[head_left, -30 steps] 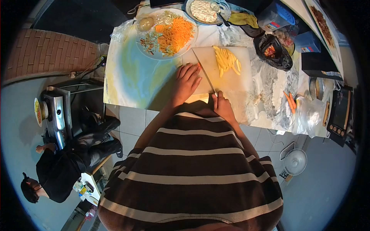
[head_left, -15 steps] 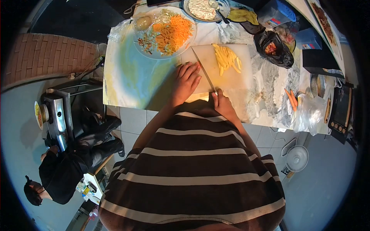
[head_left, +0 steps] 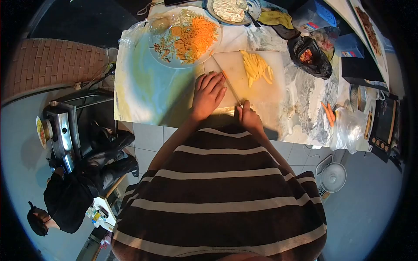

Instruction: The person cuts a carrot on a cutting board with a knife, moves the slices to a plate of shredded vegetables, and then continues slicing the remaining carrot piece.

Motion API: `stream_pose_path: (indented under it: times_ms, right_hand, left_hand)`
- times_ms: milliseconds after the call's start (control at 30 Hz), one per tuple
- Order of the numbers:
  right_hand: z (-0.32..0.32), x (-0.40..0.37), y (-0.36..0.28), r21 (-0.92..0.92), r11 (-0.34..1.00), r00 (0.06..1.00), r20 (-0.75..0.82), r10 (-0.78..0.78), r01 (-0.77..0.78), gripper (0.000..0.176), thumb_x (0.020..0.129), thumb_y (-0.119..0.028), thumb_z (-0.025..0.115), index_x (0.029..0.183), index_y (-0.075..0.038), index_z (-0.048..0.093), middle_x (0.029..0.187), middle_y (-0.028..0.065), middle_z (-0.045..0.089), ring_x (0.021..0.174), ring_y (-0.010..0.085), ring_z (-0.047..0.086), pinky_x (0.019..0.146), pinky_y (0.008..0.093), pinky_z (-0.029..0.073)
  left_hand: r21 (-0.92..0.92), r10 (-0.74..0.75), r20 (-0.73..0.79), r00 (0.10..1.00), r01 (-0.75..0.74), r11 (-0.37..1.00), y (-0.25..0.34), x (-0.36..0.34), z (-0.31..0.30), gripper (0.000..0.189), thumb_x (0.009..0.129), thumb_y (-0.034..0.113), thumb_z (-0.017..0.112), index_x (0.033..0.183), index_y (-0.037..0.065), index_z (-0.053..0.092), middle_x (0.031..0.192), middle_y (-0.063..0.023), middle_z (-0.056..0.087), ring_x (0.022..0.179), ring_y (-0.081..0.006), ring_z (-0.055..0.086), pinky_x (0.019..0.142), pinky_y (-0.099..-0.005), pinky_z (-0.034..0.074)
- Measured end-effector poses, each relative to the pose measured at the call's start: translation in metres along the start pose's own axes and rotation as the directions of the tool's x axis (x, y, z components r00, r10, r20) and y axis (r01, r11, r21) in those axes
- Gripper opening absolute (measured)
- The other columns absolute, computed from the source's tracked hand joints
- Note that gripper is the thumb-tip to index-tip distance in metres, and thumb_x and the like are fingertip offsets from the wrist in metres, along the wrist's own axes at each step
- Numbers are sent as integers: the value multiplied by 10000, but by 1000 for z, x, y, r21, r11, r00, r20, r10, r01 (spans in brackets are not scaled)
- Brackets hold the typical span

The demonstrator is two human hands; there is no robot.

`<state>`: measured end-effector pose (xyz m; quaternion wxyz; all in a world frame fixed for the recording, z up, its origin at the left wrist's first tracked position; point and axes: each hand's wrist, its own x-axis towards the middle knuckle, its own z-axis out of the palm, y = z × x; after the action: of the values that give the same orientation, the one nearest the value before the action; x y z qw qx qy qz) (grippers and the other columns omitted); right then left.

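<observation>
The right hand sits at the near edge of the counter, its grip clenched around the handle of a knife. The thin blade runs away from it toward 11 o'clock across a pale cutting board. The left hand lies just beside the blade at its 9 o'clock. Its grip is released, the fingers spread flat on the left part of the board and pointing to 12 o'clock. Whether anything lies under that palm cannot be told. The board itself rests at the middle of the counter, directly ahead of the person's striped shirt. A heap of pale yellow cut sticks lies on the board's far half, at 1 o'clock from the left hand and apart from the blade. Touching the board's corner at 11 o'clock is a large plate with grated orange and mixed chopped vegetables. A bowl of white mixture stands at 12 o'clock, and a black bag at 2 o'clock. Two carrots lie at 3 o'clock of the right hand, well apart from it. At 8 o'clock, down on the floor, another person in dark clothes crouches by a small stove.
</observation>
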<state>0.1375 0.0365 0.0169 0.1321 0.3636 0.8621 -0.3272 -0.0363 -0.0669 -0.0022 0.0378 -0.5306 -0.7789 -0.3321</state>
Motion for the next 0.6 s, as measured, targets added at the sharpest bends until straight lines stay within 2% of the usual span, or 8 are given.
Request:
stream_pose_path:
  times_ms: [33, 167, 233, 367, 467, 567, 600]
  right_hand:
    - [-2, -1, -6, -85, 995, 999, -14, 46, -47, 371, 1009, -375, 444, 1116, -21, 421, 791, 333, 638, 759, 514, 640, 637, 588, 515]
    - [-11, -6, -7, -102, 994, 999, -30, 25, -28, 363, 1007, -369, 453, 1120, -25, 432, 796, 321, 646, 748, 493, 653, 627, 588, 520]
    - [-13, -4, 0, -49, 997, 996, -63, -56, 53, 367, 1011, -364, 445, 1120, -14, 462, 798, 318, 646, 742, 492, 650, 635, 577, 522]
    - [-19, -10, 7, -4, 992, 981, -151, -125, 126, 378, 1014, -355, 446, 1131, 1, 496, 781, 316, 643, 730, 492, 645, 642, 564, 525]
    - [-25, -12, 3, 10, 990, 974, -179, -140, 144, 393, 1015, -354, 447, 1166, 4, 509, 784, 317, 642, 740, 495, 641, 661, 552, 527]
    - [-31, -14, -3, 29, 997, 987, -146, -68, 73, 392, 1020, -354, 440, 1163, 4, 513, 817, 319, 642, 755, 504, 634, 659, 558, 522]
    - [-33, -14, -4, 101, 993, 991, -126, -46, 59, 405, 1023, -364, 436, 1156, 9, 520, 844, 325, 639, 782, 514, 625, 678, 556, 515]
  left_hand:
    - [-9, -1, 4, 1000, 1, 1000, -1, 0, 0, 352, 907, 225, 627, 1195, 22, 636, 1270, -76, 592, 1236, -254, 488, 1075, -439, 339]
    - [-9, 0, 6, 1000, 0, 1000, 2, -2, 1, 349, 904, 217, 630, 1192, 21, 633, 1264, -87, 590, 1237, -263, 489, 1079, -442, 342]
    - [-49, -19, -29, 999, 18, 999, 2, -1, 5, 365, 901, 204, 629, 1218, 23, 616, 1280, -89, 581, 1235, -269, 491, 1080, -441, 345]
    - [2, 9, -55, 998, -9, 1000, 5, -2, 3, 395, 886, 190, 644, 1243, 28, 599, 1296, -89, 572, 1236, -271, 490, 1080, -441, 344]
    - [16, 11, -42, 999, -10, 1000, 5, -1, 1, 416, 870, 179, 662, 1253, 34, 590, 1313, -88, 563, 1240, -272, 488, 1079, -443, 342]
    - [15, 31, -37, 999, -30, 999, 5, 0, -1, 424, 851, 183, 683, 1239, 39, 596, 1311, -89, 562, 1235, -270, 491, 1066, -440, 349]
    - [14, 26, -23, 999, -26, 1000, 6, 2, -4, 421, 847, 186, 687, 1231, 38, 598, 1293, -92, 567, 1219, -271, 500, 1058, -438, 355]
